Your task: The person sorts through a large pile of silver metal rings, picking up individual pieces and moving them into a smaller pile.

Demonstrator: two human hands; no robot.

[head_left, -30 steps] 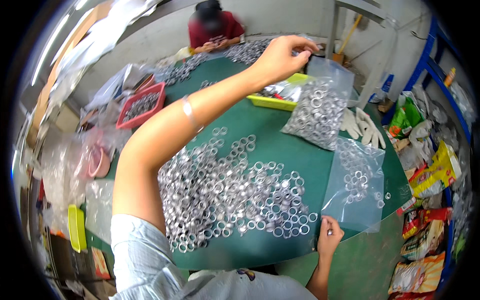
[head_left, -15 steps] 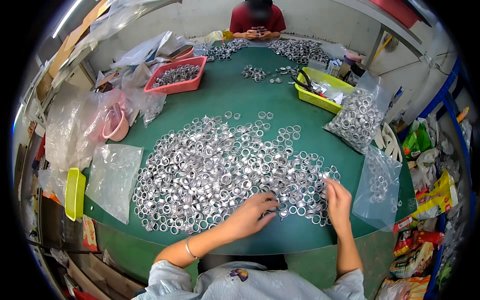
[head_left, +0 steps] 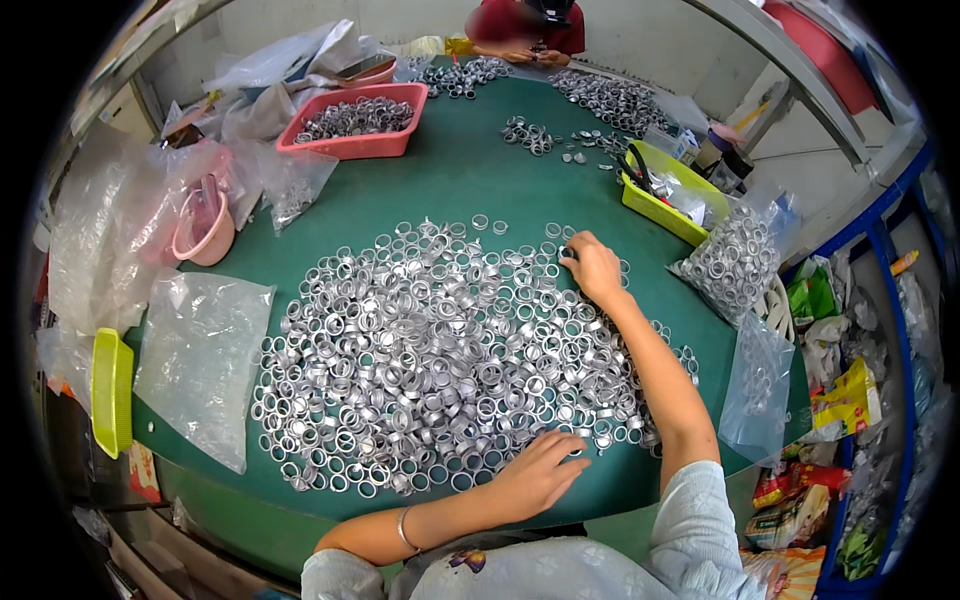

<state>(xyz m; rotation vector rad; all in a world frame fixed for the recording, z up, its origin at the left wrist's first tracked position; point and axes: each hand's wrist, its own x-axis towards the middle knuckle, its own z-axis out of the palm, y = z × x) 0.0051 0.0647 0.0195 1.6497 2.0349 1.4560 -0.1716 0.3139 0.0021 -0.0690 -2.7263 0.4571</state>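
A broad heap of silver metal rings point(head_left: 430, 350) covers the middle of the green table. My right hand point(head_left: 597, 270) reaches over to the far right border of the heap, its thumb and fingers closed on a metal ring point(head_left: 567, 253). At the heap's near edge my left hand point(head_left: 540, 477), with a bangle on its wrist, is half curled. A ring point(head_left: 573, 453) shows between its thumb and fingers; the palm is hidden.
A clear bag full of rings point(head_left: 735, 255) and a yellow-green basket point(head_left: 668, 205) stand at the right. Flat plastic bags point(head_left: 205, 365) lie left. A pink tub of rings point(head_left: 350, 145) is farther back. Across the table point(head_left: 440, 195) another person's hands point(head_left: 535, 57) work beside smaller heaps.
My right hand has moved away from me, from the heap's near right side to its far border. My left hand has come closer to the table's near edge. The whole view has shifted slightly.
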